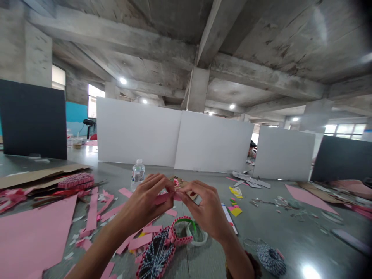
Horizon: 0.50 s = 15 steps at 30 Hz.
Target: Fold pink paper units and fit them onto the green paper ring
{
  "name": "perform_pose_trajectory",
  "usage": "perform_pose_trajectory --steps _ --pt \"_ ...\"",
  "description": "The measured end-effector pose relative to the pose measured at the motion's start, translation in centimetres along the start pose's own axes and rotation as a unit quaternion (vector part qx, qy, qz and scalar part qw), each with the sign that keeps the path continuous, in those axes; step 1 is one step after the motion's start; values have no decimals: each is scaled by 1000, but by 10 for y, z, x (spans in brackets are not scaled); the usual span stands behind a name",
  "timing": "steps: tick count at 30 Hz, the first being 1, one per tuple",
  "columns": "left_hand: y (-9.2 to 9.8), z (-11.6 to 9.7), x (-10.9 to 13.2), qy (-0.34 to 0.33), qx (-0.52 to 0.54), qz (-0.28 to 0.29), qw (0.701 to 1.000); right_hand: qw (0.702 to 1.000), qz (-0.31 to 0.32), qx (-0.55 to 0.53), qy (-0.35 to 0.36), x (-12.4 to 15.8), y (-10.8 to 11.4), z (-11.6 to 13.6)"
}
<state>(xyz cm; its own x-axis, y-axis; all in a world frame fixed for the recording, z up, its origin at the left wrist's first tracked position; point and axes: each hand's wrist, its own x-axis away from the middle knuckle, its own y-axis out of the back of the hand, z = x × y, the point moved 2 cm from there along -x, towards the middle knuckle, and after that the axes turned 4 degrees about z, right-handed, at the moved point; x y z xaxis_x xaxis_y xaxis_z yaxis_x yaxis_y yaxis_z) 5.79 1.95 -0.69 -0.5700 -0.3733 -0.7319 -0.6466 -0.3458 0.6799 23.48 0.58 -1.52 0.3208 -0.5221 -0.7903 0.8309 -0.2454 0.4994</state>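
My left hand and my right hand meet above the table, both pinching a narrow pink paper strip. Their fingertips almost touch at its right end. Just behind the fingers is a small pink and brown item, mostly covered by the hands. Below them lies a grey-and-white yarn piece with a pink scalloped edge. A pink looped band with green inside it sits against a whitish ring, perhaps a tape roll.
Pink strips and a large pink sheet spread across the left. A water bottle stands behind my left hand. To the right are a yarn ball, scissors and yellow scraps. White panels stand at the back.
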Motion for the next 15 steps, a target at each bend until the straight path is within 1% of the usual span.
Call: perform_pose_trajectory --steps 6,12,15 --pt "7 7 2 12 -5 -4 1000 1000 -11 -10 5 0 4 -1" --pt "9 4 0 8 -32 -13 999 1000 -17 -17 3 -2 5 0" --pt "13 11 2 11 -55 -24 998 999 -27 -24 -3 -1 8 -2"
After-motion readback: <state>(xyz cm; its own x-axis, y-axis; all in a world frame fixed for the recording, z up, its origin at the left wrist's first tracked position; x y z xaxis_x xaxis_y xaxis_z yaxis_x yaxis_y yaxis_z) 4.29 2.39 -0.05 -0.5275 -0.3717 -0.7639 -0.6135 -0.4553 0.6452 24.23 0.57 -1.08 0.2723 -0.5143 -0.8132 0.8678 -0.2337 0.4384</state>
